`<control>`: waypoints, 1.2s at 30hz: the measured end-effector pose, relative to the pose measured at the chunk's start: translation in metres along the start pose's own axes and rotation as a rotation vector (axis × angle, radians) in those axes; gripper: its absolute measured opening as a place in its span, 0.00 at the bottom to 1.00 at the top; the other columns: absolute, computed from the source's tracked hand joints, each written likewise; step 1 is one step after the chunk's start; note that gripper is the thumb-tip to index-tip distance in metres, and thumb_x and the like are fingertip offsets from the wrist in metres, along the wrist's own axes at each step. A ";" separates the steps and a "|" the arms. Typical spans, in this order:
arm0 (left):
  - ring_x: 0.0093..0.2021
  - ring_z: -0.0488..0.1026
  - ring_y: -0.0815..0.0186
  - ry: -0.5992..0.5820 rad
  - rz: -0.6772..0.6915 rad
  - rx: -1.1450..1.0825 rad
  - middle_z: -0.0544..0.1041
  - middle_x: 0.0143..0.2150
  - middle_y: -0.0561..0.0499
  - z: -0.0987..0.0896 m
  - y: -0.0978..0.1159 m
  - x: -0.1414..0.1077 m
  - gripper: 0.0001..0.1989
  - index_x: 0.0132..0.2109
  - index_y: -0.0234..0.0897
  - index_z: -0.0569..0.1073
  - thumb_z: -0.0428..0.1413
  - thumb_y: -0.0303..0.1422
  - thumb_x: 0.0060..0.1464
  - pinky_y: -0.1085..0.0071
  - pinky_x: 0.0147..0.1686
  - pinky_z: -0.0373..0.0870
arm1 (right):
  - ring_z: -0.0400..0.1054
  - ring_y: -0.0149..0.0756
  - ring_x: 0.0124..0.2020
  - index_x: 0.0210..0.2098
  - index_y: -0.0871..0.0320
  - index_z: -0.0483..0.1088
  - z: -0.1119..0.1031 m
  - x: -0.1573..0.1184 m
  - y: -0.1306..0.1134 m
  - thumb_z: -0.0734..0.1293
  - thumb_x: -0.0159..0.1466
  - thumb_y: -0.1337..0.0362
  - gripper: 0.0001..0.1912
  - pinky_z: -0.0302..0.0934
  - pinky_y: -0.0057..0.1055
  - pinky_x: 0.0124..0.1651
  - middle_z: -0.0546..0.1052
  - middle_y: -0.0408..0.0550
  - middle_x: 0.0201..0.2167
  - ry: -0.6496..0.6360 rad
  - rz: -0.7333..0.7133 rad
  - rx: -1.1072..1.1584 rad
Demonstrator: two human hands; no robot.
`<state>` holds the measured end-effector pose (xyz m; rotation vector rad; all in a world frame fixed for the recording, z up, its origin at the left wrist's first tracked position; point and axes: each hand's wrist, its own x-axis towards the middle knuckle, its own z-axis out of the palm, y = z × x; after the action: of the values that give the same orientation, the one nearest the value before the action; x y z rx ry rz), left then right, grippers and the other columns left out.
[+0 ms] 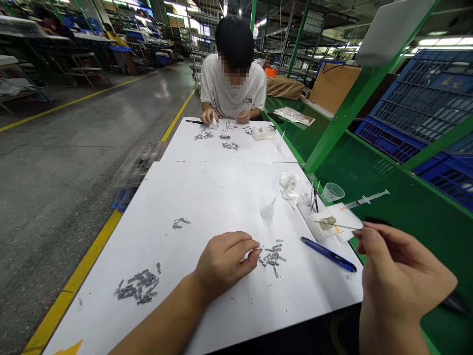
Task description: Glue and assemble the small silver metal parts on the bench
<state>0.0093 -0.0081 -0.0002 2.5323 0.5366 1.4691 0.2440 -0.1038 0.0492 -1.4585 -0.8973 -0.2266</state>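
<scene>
My left hand (227, 261) is closed in a pinch on a small silvery metal part (260, 247), just above a pile of similar metal parts (273, 256) on the white table. On the right, my right hand (391, 268) grips a thin needle-like stick (345, 226) between thumb and fingers. The stick's far end reaches over a beige lump (327, 223) on a small clear plate; whether they touch I cannot tell. Between my hands lies a blue utility knife (328, 254). Beyond the left hand stands a small white, pointed bottle (268, 209).
More metal parts lie in a left pile (138, 286) and a small group (181, 223). Crumpled tissue (289, 185), a clear cup (332, 192) and a syringe (364, 200) are at the right. Across the table a person (232, 84) handles similar parts. A green post (334, 123) rises at right.
</scene>
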 end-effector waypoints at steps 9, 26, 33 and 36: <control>0.23 0.67 0.74 0.003 -0.024 -0.033 0.75 0.27 0.52 0.001 0.001 -0.002 0.07 0.36 0.32 0.74 0.59 0.18 0.50 0.77 0.21 0.66 | 0.72 0.39 0.28 0.37 0.60 0.79 -0.004 0.033 0.061 0.72 0.57 0.54 0.15 0.66 0.33 0.32 0.78 0.49 0.27 0.045 0.129 -0.287; 0.30 0.74 0.69 -0.022 -0.018 -0.007 0.78 0.31 0.50 0.000 0.002 0.001 0.08 0.43 0.33 0.75 0.59 0.22 0.54 0.73 0.29 0.73 | 0.64 0.29 0.29 0.48 0.54 0.71 0.049 -0.046 0.001 0.64 0.63 0.74 0.16 0.63 0.29 0.30 0.70 0.46 0.34 -0.877 -0.325 0.214; 0.29 0.73 0.69 -0.024 -0.018 -0.015 0.77 0.30 0.50 0.000 0.001 0.001 0.08 0.43 0.32 0.75 0.59 0.22 0.55 0.73 0.28 0.72 | 0.64 0.28 0.28 0.44 0.57 0.72 0.059 -0.052 0.004 0.65 0.61 0.76 0.14 0.61 0.27 0.27 0.71 0.46 0.32 -0.836 -0.368 0.222; 0.30 0.73 0.69 -0.015 -0.017 -0.010 0.77 0.31 0.50 0.002 0.001 0.001 0.09 0.44 0.33 0.75 0.59 0.22 0.55 0.73 0.28 0.73 | 0.64 0.29 0.27 0.43 0.57 0.72 0.058 -0.053 0.003 0.65 0.61 0.76 0.13 0.60 0.28 0.27 0.71 0.46 0.32 -0.817 -0.389 0.207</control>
<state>0.0115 -0.0087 0.0002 2.5224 0.5456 1.4424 0.1881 -0.0700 0.0047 -1.1620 -1.8115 0.1993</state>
